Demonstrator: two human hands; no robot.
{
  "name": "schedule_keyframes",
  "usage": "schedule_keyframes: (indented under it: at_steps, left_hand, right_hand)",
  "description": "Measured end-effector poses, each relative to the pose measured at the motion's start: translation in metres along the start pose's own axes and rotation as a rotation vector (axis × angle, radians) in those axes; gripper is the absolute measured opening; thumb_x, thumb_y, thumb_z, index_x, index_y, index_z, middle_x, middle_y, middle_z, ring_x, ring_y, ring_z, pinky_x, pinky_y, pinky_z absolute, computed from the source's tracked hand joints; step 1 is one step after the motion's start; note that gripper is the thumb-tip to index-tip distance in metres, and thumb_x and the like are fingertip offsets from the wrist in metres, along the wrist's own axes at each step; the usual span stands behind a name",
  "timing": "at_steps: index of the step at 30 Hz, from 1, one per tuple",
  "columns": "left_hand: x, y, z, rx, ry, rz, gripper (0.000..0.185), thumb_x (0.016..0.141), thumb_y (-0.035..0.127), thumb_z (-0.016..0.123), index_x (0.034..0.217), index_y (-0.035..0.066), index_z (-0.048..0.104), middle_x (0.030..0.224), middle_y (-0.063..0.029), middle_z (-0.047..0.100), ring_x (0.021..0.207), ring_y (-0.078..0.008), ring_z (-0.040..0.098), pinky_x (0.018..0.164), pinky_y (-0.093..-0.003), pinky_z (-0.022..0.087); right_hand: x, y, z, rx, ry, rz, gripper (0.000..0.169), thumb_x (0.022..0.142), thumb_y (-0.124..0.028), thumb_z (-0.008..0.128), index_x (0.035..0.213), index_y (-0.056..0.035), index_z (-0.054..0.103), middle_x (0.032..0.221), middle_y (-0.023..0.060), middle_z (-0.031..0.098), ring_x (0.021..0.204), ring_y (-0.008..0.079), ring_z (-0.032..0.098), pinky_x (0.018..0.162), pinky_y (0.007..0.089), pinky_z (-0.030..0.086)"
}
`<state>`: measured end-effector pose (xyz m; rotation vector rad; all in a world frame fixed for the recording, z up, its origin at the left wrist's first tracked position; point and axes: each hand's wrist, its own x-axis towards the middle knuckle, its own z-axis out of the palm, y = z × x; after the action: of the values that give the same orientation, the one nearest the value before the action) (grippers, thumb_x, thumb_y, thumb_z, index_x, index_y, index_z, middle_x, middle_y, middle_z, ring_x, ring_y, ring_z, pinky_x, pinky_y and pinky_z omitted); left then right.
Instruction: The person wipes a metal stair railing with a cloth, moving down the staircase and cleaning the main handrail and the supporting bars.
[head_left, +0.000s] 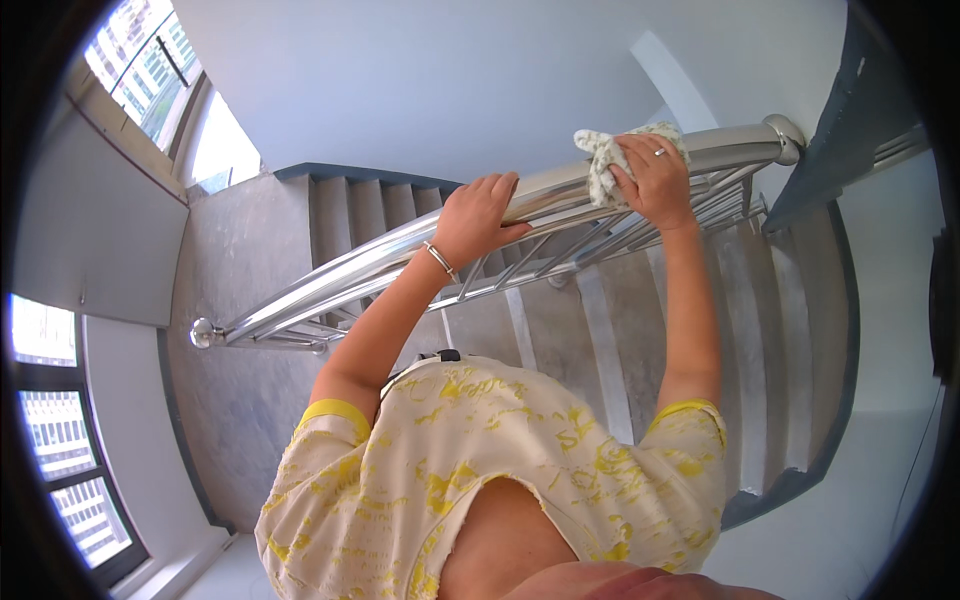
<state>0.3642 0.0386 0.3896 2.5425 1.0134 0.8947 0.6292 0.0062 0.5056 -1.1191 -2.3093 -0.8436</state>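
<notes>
A polished metal stair handrail (551, 182) slants across the view in front of me. Over its middle my left hand (478, 214) is wrapped, fingers on the far side and thumb on the near side; a bangle circles that wrist. Farther right, my right hand (654, 176), with a ring on one finger, presses a bunched white patterned cloth (609, 176) against the top of the same rail. The cloth drapes over the rail and partly hides it.
Concrete steps (551, 330) lie under the railing, and another flight (364, 214) lies beyond it. Thinner metal bars (517, 274) run below the handrail. At left is a landing (232, 412) with windows (64, 435); a rounded end cap (204, 333) finishes the rail there.
</notes>
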Motion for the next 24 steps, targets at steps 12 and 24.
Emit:
schedule_keyframes:
  at_steps: [12, 24]
  left_hand:
    - [0.037, 0.024, 0.017, 0.041, 0.057, 0.124, 0.066, 0.072, 0.041, 0.078, 0.118, 0.002, 0.051, 0.108, -0.0113, 0.061, 0.097, -0.028, 0.061, 0.078, -0.0381, 0.051]
    - [0.052, 0.044, 0.001, 0.024, -0.05, 0.126, 0.075, 0.079, 0.039, 0.073, 0.137, 0.005, 0.04, 0.115, -0.0106, 0.058, 0.1, -0.0275, 0.061, 0.081, -0.0377, 0.051]
  right_hand:
    - [0.003, -0.052, 0.03, 0.001, 0.094, -0.008, 0.022, 0.081, -0.024, 0.066, 0.091, -0.0049, 0.068, 0.104, 0.0021, 0.067, 0.099, 0.0183, 0.061, 0.092, 0.0368, 0.045]
    - [-0.013, 0.05, -0.025, -0.102, -0.013, -0.008, 0.024, 0.084, -0.022, 0.067, 0.093, -0.0003, 0.067, 0.102, 0.0071, 0.067, 0.095, 0.0244, 0.063, 0.091, 0.0381, 0.047]
